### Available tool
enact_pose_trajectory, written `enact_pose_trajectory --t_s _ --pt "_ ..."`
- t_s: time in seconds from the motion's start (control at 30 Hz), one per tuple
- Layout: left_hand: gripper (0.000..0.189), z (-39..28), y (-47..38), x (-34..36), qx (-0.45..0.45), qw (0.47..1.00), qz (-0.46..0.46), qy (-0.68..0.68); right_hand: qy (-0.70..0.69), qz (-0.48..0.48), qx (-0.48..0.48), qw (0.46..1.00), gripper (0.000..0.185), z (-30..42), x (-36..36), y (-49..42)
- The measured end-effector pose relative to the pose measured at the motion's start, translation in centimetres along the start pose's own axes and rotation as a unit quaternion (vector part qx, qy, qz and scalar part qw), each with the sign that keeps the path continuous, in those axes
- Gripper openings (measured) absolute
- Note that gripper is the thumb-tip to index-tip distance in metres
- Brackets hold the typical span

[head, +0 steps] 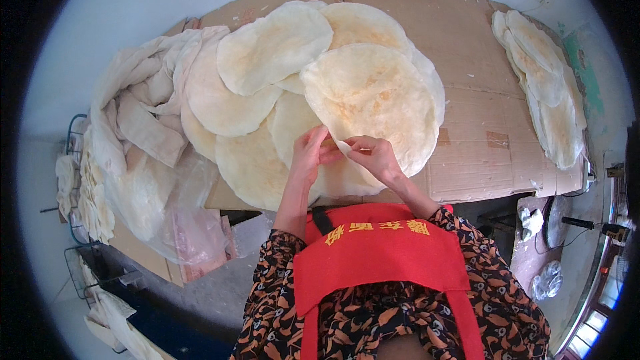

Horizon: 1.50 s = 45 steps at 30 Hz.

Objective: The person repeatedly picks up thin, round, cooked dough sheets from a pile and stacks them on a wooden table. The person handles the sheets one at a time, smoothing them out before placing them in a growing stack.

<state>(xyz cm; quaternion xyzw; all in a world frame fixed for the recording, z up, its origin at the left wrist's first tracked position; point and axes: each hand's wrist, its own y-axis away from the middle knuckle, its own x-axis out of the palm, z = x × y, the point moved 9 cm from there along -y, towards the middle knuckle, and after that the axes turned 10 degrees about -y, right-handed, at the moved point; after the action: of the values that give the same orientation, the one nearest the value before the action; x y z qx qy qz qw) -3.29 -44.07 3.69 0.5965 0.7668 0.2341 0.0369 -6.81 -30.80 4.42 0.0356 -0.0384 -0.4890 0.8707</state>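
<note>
Before me a wide heap of thin round flatbreads (245, 160) overlaps on a cardboard-covered table (470, 165). Both my hands are at the near left edge of the top flatbread (385, 95), which has light brown patches. My right hand (372, 155) pinches that edge between thumb and fingers, and the edge is lifted and slightly folded there. Close beside it, my left hand (311, 152) has its fingertips at the same rim; some of its fingers are hidden behind the bread's edge. Another pale flatbread (275, 45) lies on the heap at the back left.
A crumpled cream cloth (150, 95) and a clear plastic sheet (150, 200) lie left of the heap. More flatbreads (542, 85) are piled at the table's right end. A metal rack (75, 240) stands at the far left. The table's near edge runs just before my red apron (380, 260).
</note>
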Motion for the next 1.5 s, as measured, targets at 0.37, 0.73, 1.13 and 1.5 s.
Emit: enact_pose_trajectory --t_s 0.37,0.73,1.13,1.5 --pt "0.018 -1.1 -1.1 -2.7 0.022 0.998 -0.063 0.006 0.126 -0.005 -0.085 0.988 0.039 1.8 0.8 0.1" --pt "0.017 -2.0 -2.0 -1.0 0.093 0.978 -0.100 -0.160 -0.010 -0.028 0.008 1.000 0.057 0.6 1.5 -2.6" --pt "0.028 -1.9 -1.3 -7.1 0.136 0.965 -0.163 -0.154 -0.092 -0.209 0.060 0.972 0.021 2.4 -8.9 -3.8" --pt "0.037 -1.8 -2.1 -3.9 0.139 0.974 -0.140 -0.113 0.073 -0.171 -0.001 0.983 0.020 2.8 -4.2 -4.0"
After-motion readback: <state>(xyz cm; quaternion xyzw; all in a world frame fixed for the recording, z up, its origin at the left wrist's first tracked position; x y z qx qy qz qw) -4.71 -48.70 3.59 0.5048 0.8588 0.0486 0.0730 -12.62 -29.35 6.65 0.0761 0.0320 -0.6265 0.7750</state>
